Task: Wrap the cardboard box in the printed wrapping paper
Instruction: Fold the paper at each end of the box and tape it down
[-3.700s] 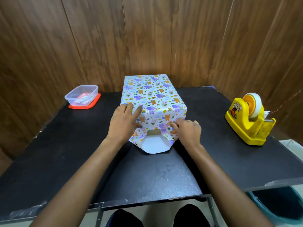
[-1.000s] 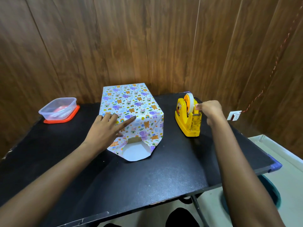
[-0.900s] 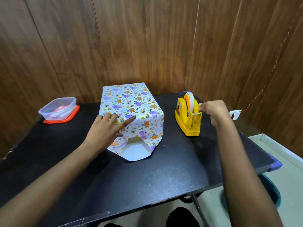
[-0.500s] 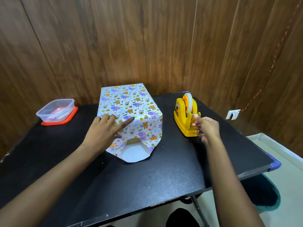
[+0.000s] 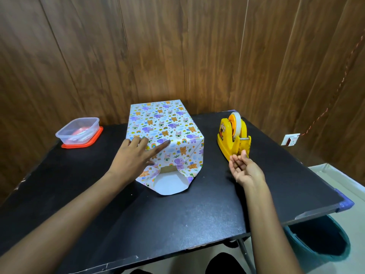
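One open end: the cardboard box (image 5: 167, 169), sleeved in the printed wrapping paper (image 5: 164, 125), stands mid-bench with its near end unfinished. The side flaps are folded in, bare cardboard shows in the gap, and the bottom flap (image 5: 167, 185) lies white side up on the bench (image 5: 177, 224).
Long axis: I read it as running away from me toward the wooden wall, so the open end faces me.
Left hand: my left hand (image 5: 134, 157) lies flat on the box's near-left top edge. Its fingers (image 5: 165, 143) are straight and slightly spread, pressing the paper down.
Right hand: my right hand (image 5: 245, 169) hovers palm up just beside the near end of the yellow tape dispenser (image 5: 234, 137). Its fingers are loosely curled and pinch nothing I can make out, though a clear strip would be too faint to tell.
Deciding relation: the open end lies to the left of the right fingers, at about the same depth, with bare bench between them.
Nearer hand: the left already touches the box, and the right is free.
Judgement: I expect the bottom flap must come up against the end and be taped there.
Outskirts: a clear container (image 5: 79, 129) on an orange lid sits far left, well apart, and a teal bucket (image 5: 320, 240) stands below the right edge.
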